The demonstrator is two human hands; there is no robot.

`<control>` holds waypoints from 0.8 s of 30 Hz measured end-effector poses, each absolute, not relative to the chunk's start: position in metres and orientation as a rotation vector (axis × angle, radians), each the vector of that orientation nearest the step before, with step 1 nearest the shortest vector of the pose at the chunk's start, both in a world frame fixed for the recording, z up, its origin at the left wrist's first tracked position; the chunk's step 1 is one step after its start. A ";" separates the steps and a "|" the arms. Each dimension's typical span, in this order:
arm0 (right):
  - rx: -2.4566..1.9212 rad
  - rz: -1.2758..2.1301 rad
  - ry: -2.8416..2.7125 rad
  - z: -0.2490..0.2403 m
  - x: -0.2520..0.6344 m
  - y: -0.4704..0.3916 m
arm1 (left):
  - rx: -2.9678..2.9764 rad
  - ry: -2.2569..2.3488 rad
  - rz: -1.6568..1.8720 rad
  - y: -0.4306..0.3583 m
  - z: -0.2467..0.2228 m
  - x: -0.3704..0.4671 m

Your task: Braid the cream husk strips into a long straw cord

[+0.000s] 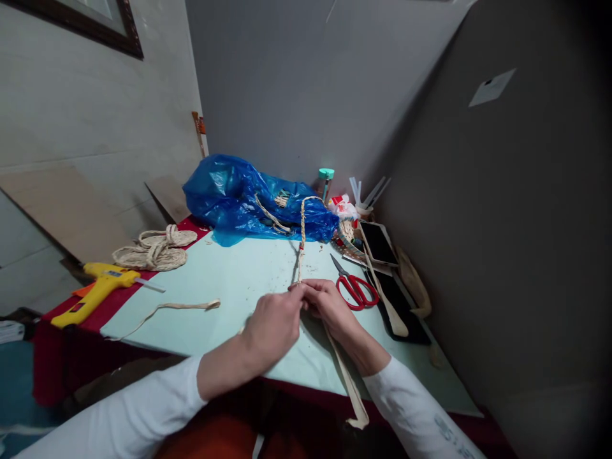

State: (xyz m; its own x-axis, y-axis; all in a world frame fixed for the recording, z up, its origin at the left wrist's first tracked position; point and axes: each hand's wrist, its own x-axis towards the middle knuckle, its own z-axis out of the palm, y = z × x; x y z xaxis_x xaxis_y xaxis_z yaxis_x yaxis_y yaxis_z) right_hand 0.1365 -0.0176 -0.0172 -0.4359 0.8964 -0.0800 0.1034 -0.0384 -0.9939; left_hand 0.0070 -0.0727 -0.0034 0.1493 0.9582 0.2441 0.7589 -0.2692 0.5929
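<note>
Head view shows the two hands meeting over the near middle of a pale sheet (229, 274) on the table. The left hand (275, 328) has its fingers curled in, with thumb and forefinger pinching the near end of a braided cord (303, 233); the right hand (332, 306) pinches at the same spot, fingertips against the left's (exactly how the strands pass between them is hidden). From the fingers the cord runs away to the far side, where its upper end bends right over a crumpled blue plastic bag (224, 197). A flat pale strip (351, 386) comes out below the right hand and hangs past the near edge; whether it joins the cord, I cannot tell.

Just right of the right hand lie red-handled scissors (356, 290), blades pointing far and left. Farther right are a tablet (377, 242) and another long strip (389, 312) draped across a dark flat object (414, 328). A jar with a turquoise lid (326, 182) stands at the far side, behind the bag.

On the left, a thin strip (176, 306) lies on the sheet, with a yellow glue gun (90, 293) and woven sandals (160, 248) beyond it.
</note>
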 end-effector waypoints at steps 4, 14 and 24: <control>-1.021 1.737 -1.359 -0.017 0.138 -0.020 | 2.382 1.660 0.480 -0.092 -0.008 0.020; -0.865 1.742 -1.358 -0.014 0.137 -0.021 | 1.517 1.158 1.045 -0.030 0.005 -0.020; -1.033 1.403 -1.857 -0.009 0.147 -0.020 | 1.141 0.938 0.836 -0.021 -0.014 -0.017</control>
State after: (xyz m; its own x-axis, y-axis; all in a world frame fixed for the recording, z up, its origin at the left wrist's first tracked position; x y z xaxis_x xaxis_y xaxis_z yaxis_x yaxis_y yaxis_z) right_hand 0.1474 -0.0201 -0.0092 -0.5275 0.8496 0.0003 0.2319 0.1443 -0.9620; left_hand -0.0173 -0.0206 -0.0144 0.3828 0.9071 -0.1751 -0.0705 0.2177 0.9735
